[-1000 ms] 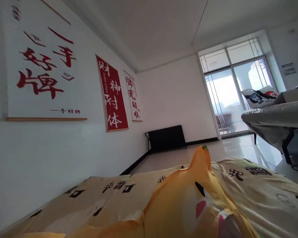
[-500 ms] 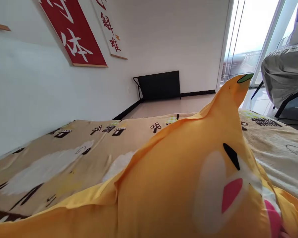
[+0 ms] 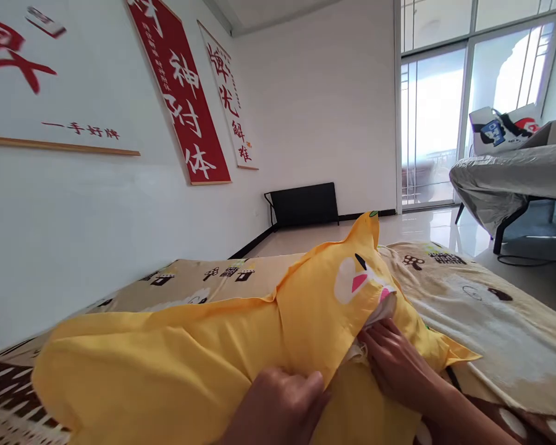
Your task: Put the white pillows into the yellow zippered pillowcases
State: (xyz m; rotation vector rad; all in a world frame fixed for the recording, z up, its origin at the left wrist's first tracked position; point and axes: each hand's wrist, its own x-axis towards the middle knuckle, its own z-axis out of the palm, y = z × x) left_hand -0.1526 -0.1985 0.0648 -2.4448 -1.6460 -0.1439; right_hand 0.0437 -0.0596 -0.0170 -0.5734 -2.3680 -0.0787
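A yellow pillowcase (image 3: 199,346) with a cartoon animal face lies across the bed, its far corner pointing up. It is plumped out on the right and flatter on the left. My left hand (image 3: 282,398) is closed on the near edge of its opening. Closed at the other side of the opening is my right hand (image 3: 393,355), its fingertips tucked in under the cloth and partly hidden. Whitish fabric (image 3: 380,312) shows between the hands; I cannot tell whether it is the case's inside or a pillow.
A beige patterned blanket (image 3: 491,327) covers the bed beneath the pillowcase. A black folded panel (image 3: 303,205) leans at the far wall. Scrolls such as the red one (image 3: 185,93) hang on the left wall. At right stands a plastic-covered table (image 3: 528,170) holding bags.
The view has tilted up and back, so more wall shows and the pillowcase sits lower. Both hands have come into clear view on it; its raised corner has dropped.
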